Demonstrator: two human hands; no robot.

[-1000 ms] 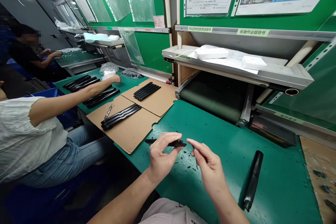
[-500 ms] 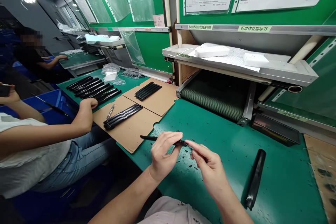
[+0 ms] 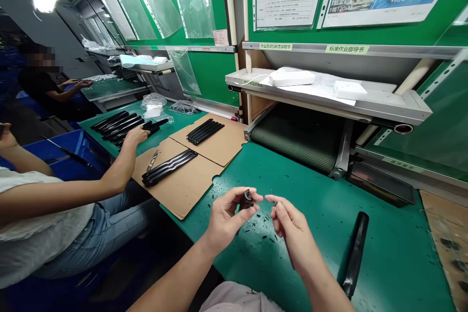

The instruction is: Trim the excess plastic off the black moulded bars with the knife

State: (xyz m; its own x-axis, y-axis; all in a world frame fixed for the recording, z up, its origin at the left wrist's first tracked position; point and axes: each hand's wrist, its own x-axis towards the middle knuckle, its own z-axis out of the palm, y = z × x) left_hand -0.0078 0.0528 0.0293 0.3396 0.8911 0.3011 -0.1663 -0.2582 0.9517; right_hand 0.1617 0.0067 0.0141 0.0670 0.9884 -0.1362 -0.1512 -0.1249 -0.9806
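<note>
My left hand [image 3: 230,217] is closed around a black plastic part [image 3: 247,198], whose hollow, curved end points up toward me. A short gap to its right, my right hand [image 3: 288,219] is closed in a pinch on a thin tool [image 3: 291,259]. Most of that tool is hidden by the palm; a slim dark length shows below the hand and a small tip near the thumb. Black plastic scraps [image 3: 263,237] lie scattered on the green table beneath both hands. To the right rests a long black plastic piece [image 3: 356,253].
Cardboard sheets [image 3: 186,200] at the left carry a near bundle [image 3: 170,165] and a far bundle [image 3: 205,130] of black strips, plus a small cutter [image 3: 152,160]. A co-worker's hand [image 3: 137,135] touches black pieces. Behind stands a conveyor belt [image 3: 298,136] under a shelf [image 3: 395,106].
The black part in my left hand has turned from lying sideways to pointing its end at me. My right hand has drawn slightly away from it. The co-worker's hand has moved farther back.
</note>
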